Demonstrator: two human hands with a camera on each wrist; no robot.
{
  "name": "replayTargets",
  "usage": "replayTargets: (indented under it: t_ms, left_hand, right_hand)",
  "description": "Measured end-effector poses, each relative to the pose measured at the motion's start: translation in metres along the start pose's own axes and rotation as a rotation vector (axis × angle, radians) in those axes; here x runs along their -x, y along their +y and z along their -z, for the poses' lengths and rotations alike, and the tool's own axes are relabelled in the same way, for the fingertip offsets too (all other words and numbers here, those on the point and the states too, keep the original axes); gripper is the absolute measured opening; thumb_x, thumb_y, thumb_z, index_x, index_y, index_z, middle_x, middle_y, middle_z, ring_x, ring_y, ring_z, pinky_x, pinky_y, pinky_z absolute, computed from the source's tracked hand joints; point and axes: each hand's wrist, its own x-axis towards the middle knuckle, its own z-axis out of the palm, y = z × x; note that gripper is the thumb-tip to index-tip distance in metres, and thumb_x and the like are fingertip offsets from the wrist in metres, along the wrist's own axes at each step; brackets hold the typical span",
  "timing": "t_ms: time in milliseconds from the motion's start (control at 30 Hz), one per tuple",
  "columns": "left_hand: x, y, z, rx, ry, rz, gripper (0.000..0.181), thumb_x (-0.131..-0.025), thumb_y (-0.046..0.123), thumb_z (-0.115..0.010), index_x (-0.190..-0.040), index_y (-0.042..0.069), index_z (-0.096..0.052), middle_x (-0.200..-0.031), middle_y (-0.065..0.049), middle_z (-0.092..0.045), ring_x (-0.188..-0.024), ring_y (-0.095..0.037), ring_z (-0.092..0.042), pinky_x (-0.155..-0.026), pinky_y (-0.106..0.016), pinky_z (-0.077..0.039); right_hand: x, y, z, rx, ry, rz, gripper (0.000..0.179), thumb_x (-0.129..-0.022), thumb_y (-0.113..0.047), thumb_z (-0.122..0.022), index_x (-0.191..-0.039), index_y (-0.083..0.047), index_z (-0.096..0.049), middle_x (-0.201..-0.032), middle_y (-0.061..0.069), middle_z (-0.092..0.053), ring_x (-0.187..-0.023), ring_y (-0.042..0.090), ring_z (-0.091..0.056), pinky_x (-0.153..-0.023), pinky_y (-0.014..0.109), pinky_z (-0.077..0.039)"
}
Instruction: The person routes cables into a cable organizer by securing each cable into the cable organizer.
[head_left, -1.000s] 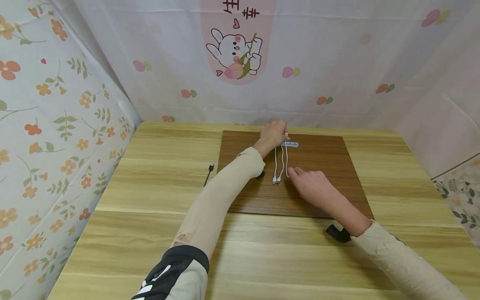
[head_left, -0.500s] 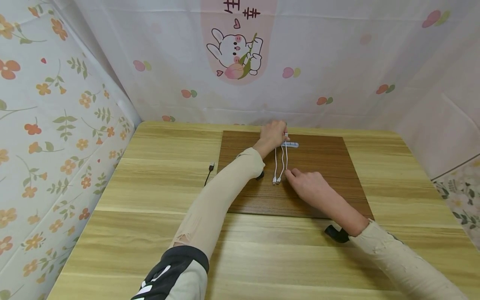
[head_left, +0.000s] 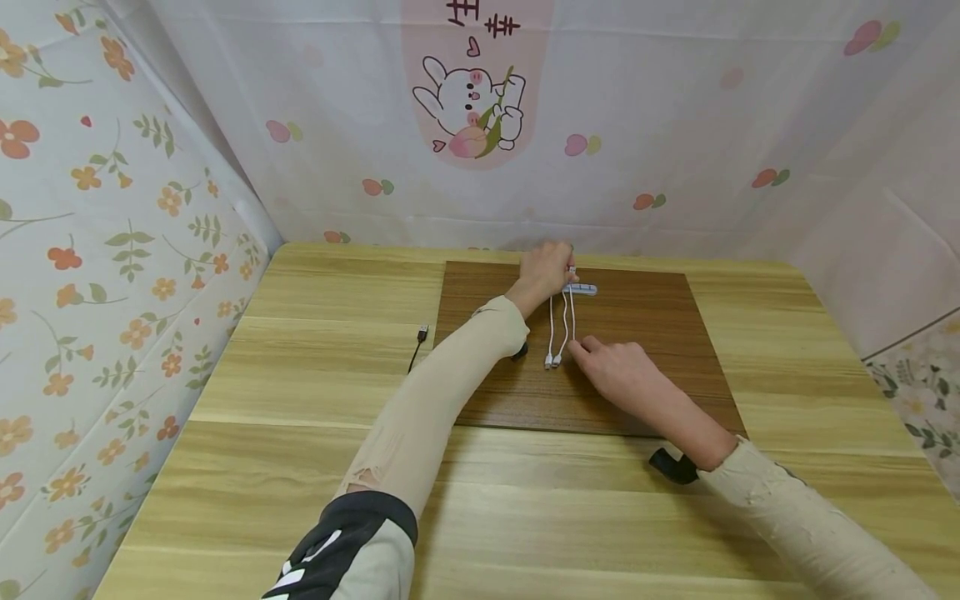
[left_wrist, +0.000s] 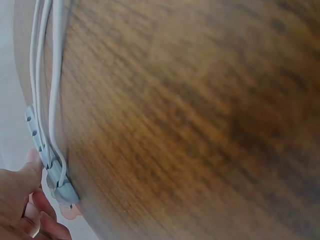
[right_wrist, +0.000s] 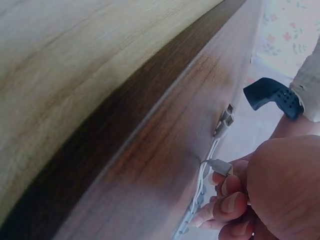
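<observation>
In the head view my left hand (head_left: 546, 268) is at the far edge of the brown board, its fingers around a white USB plug (head_left: 572, 269) behind the cable clip (head_left: 581, 289). The left wrist view shows the thumb right at the grey-blue clip (left_wrist: 34, 134), with white cables (left_wrist: 56, 75) running through its slots. My right hand (head_left: 617, 367) pinches the near end of the rightmost white cable (head_left: 573, 321); its pale plug (right_wrist: 220, 166) shows at the fingertips in the right wrist view. Two other white plugs (head_left: 552, 361) lie side by side, left of this hand.
The brown board (head_left: 645, 308) lies on a light wood table (head_left: 300, 467). A short black USB cable (head_left: 420, 340) is left of the board, partly behind the left sleeve. Patterned cloth (head_left: 675, 108) hangs behind the table. A dark strap (head_left: 675, 467) is at the right wrist.
My right hand has shifted slightly left along the board with the cable end, closer to the two lying plugs. The left hand stays in nearly the same place.
</observation>
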Motion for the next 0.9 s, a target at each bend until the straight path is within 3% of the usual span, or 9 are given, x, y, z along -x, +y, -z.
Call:
replayTargets:
  t_ms: [500, 900]
  left_hand:
    - [-0.001, -0.006, 0.001, 0.034, 0.005, 0.003, 0.021, -0.093, 0.039, -0.075, -0.103, 0.022, -0.070, -0.087, 0.008, -0.062, -0.079, -0.012, -0.060, -0.064, -0.031, -0.047]
    - [0.001, -0.009, -0.001, 0.087, 0.000, 0.000, 0.019, -0.095, 0.037, -0.074, -0.107, 0.021, -0.074, -0.087, 0.009, -0.064, -0.078, -0.011, -0.060, -0.063, -0.030, -0.047]
  right_hand:
    - [0.000, -0.005, 0.003, -0.092, -0.054, -0.028, 0.018, -0.094, 0.003, -0.067, -0.108, 0.000, -0.057, -0.081, 0.010, -0.056, -0.044, 0.013, -0.040, -0.036, 0.032, -0.038]
    - [0.000, -0.011, 0.004, -0.094, -0.005, -0.021, 0.009, -0.095, -0.002, -0.069, -0.099, -0.003, -0.060, -0.085, 0.012, -0.060, -0.043, 0.013, -0.039, -0.035, 0.031, -0.036]
